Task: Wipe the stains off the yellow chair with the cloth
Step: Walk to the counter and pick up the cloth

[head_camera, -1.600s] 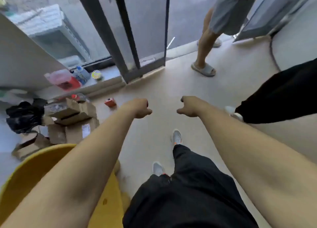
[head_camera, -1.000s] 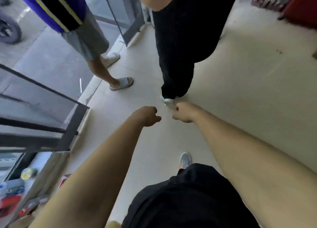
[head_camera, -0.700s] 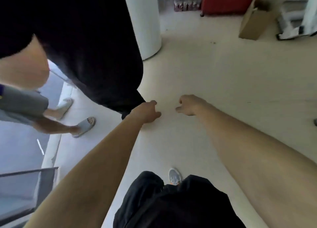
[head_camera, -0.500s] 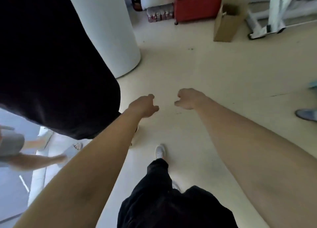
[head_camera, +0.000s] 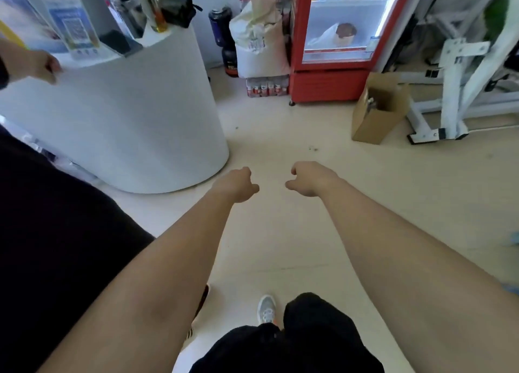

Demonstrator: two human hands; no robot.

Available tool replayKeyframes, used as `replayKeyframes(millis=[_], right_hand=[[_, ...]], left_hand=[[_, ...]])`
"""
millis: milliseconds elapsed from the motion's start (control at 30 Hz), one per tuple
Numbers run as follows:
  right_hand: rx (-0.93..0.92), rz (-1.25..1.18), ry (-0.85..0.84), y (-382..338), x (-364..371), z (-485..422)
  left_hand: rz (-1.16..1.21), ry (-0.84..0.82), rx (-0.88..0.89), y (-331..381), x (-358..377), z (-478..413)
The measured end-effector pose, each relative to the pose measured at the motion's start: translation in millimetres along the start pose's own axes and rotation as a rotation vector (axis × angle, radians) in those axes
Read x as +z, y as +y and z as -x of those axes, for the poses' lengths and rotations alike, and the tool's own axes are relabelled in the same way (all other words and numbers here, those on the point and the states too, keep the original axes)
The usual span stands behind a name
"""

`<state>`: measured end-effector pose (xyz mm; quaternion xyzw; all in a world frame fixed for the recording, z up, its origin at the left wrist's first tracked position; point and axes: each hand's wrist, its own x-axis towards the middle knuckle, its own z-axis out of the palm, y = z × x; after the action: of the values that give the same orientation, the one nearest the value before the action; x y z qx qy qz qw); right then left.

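Note:
Both my arms reach forward over the beige floor. My left hand (head_camera: 238, 184) is curled into a loose fist and holds nothing. My right hand (head_camera: 307, 177) is curled the same way, a short gap to its right, also with nothing in it. The yellow chair and the cloth are out of view. My black trousers and a grey shoe (head_camera: 266, 312) show at the bottom.
A round white counter (head_camera: 146, 114) with bottles and signs stands at the left. Another person in black (head_camera: 50, 232) is close at my left, their hand (head_camera: 36, 65) on the counter. Ahead are a red drinks fridge (head_camera: 337, 41), a white sack (head_camera: 259, 35), a cardboard box (head_camera: 379, 111) and a white metal frame (head_camera: 455, 91).
My view has swung right, away from the yellow chair and glass door, past two standing people, toward the counter and fridge. Both fists stayed held out in front.

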<state>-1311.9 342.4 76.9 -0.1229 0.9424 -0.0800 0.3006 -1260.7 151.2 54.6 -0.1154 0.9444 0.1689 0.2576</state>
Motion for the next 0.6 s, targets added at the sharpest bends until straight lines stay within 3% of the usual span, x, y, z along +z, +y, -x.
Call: replayKeyframes(millis=[467, 600], right_hand=[[-0.366, 0.084, 0.018, -53.3, -214.0, -287.6], [-0.463, 0.099, -0.004, -80.0, -271.8, -348.9]], left_hand=[[0.244, 0.181, -0.261, 18.1, -182.9, -238.4], [0.322, 0.301, -0.327, 19.5, -238.6, -285.6]])
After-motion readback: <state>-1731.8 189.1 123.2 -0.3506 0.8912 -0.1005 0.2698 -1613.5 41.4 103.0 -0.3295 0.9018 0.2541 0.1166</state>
